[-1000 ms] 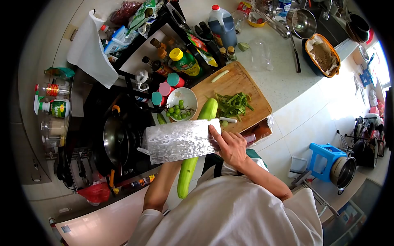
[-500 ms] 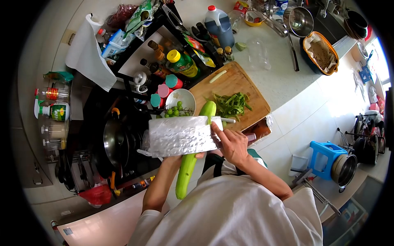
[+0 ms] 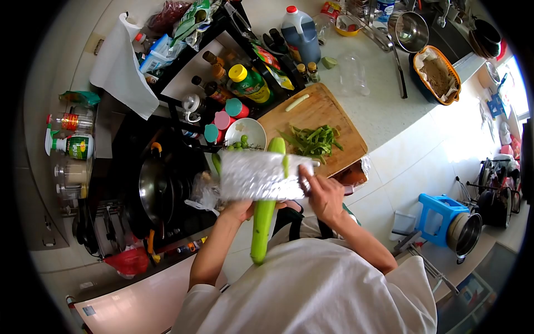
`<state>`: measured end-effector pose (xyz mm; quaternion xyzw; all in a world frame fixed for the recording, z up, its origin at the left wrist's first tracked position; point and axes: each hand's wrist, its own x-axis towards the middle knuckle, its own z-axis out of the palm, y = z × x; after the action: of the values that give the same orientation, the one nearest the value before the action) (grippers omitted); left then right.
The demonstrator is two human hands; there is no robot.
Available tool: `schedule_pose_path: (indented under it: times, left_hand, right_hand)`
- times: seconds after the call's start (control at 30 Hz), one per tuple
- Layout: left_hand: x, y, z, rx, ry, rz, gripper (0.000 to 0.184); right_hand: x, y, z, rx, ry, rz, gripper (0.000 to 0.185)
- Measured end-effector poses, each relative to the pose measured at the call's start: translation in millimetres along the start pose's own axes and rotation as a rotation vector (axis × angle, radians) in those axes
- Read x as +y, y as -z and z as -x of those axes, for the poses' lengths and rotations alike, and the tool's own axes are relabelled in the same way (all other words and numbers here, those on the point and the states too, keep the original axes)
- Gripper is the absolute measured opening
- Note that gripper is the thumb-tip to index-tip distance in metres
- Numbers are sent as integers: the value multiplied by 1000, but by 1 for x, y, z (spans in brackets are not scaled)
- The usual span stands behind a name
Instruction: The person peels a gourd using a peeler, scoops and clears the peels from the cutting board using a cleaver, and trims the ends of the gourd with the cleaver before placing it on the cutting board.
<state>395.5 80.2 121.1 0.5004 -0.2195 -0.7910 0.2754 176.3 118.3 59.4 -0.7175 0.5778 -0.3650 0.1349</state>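
Observation:
A cleaver (image 3: 258,175) with a wide, dimpled silver blade is gripped in my right hand (image 3: 327,196), fingers closed at its handle end. Its blade lies across a long pale-green gourd (image 3: 262,231), hiding the gourd's middle. My left hand (image 3: 240,210) is wrapped round the gourd from below, partly covered by the blade. One end of the gourd points toward my shirt, the other toward the wooden cutting board (image 3: 331,114). A strip of green peel hangs at the blade near the gourd's far end. Green peelings (image 3: 316,139) are heaped on the board.
A white bowl (image 3: 253,131) with small green fruits stands left of the board, near capped jars and a yellow-capped bottle (image 3: 250,83). The stove with a wok (image 3: 153,186) is at left. A lined basket (image 3: 439,75) sits by the sink. A blue stool (image 3: 439,217) stands on the floor.
The cleaver and my right hand have shifted right and slightly up. The gourd has turned more upright in view, its near end moving right. My left hand still holds it.

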Motion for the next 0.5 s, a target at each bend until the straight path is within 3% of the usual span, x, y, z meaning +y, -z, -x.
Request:
schedule_pose_path:
  times: [0.03, 0.17, 0.5]
  left_hand:
    - [-17, 17, -8, 282, -86, 41, 51]
    - [-30, 44, -15, -49, -168, 341, 51]
    - [-27, 39, -15, -267, -175, 504, 51]
  right_hand:
    - [-11, 2, 0, -13, 64, -14, 60]
    - [-33, 3, -1, -54, 210, -30, 63]
    - [-31, 0, -7, -4, 155, -49, 64]
